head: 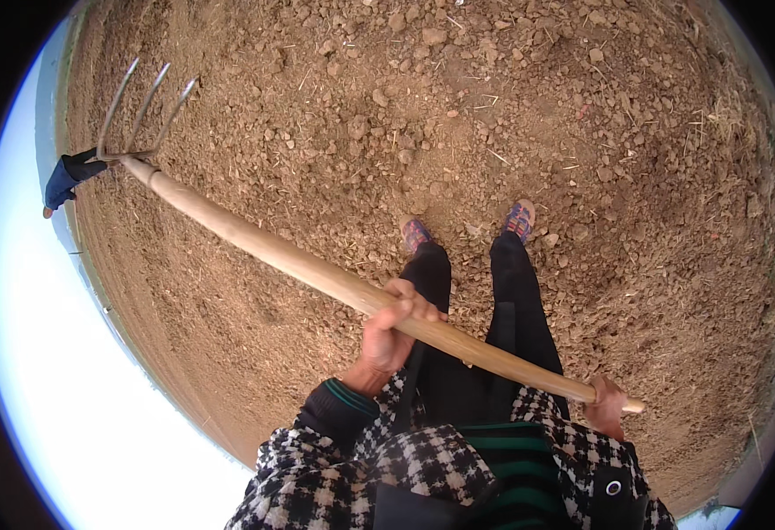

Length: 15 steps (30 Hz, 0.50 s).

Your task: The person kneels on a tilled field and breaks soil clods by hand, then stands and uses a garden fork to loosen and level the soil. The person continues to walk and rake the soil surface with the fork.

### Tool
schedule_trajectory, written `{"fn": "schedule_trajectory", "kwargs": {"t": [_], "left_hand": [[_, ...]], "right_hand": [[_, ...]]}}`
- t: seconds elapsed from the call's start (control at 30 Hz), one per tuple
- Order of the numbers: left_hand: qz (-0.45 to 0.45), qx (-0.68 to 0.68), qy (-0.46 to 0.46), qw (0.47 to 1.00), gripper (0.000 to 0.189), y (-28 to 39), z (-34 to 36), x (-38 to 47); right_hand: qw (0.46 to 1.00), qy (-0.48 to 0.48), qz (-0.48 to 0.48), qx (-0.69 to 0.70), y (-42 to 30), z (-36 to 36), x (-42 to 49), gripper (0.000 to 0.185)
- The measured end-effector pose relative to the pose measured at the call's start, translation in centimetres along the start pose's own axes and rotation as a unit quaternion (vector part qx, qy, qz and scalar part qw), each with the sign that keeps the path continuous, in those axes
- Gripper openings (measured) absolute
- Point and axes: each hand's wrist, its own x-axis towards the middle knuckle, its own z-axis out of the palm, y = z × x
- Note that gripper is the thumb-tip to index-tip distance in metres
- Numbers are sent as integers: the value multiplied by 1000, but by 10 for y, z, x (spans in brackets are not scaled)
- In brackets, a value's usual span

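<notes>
My left hand (391, 324) is closed around the middle of a long wooden handle (261, 255), which slants across the view in front of my legs. Near the handle's butt end, at the lower right, my right hand (606, 405) grips the same wood. At the far upper left the handle carries a metal fork head (139, 119) with three curved tines, raised off the soil and pointing towards the top of the picture. Parts of my fingers are hidden behind the handle and at the sleeve.
Loose, cloddy brown soil (440, 119) with bits of straw surrounds my feet in patterned shoes (519, 218). Another person (69, 177) in dark clothes is in the field at the far left, beyond the tines. Dry grass (725, 119) lies at the right edge.
</notes>
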Motion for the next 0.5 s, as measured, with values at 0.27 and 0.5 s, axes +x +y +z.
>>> {"fn": "schedule_trajectory", "kwargs": {"t": [0.27,0.5], "left_hand": [[-171,-58,240,954,18,-88,-62,184],[-122,-93,242,958,18,-8,-91,158]], "right_hand": [[976,-42,159,-145,-55,-36,-19,15],[994,-35,62,-89,-74,-2,29,11]]}}
